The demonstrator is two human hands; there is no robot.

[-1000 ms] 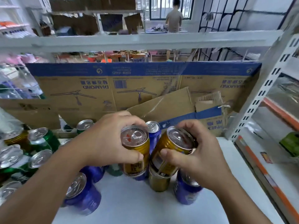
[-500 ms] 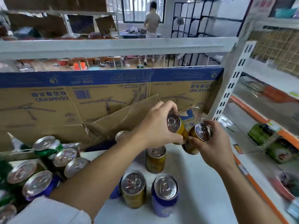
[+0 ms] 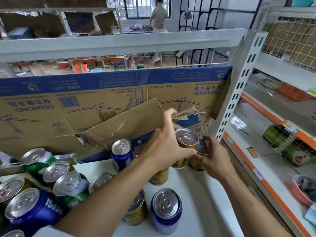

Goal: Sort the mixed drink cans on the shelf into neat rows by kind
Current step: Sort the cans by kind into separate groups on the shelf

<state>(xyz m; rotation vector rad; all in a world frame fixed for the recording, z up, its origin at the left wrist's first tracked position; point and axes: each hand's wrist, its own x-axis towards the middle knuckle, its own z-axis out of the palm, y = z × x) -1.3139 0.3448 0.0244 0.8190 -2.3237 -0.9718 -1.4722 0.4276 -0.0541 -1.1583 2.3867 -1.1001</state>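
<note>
- My left hand (image 3: 164, 149) curls round a gold can (image 3: 185, 141), a smooth metal cylinder with a silver ring-pull lid, at the back right corner of the white shelf (image 3: 196, 202).
- My right hand (image 3: 217, 161) grips a second gold can (image 3: 202, 147) just beside it.
- Torn corrugated cardboard (image 3: 119, 127) stands behind.

Gold cans (image 3: 185, 146), blue cans (image 3: 165, 214), green-white cans (image 3: 71, 190), white shelf (image 3: 201, 202)

Person's arms, head view. A pale, whitish sleeve (image 3: 44, 232) is showing its edge at the lower left of the frame. The left forearm (image 3: 111, 194) is showing bare from that edge to the left hand (image 3: 164, 147). The right forearm (image 3: 253, 202), lower right, is showing bare up to the right hand (image 3: 215, 159).
</note>
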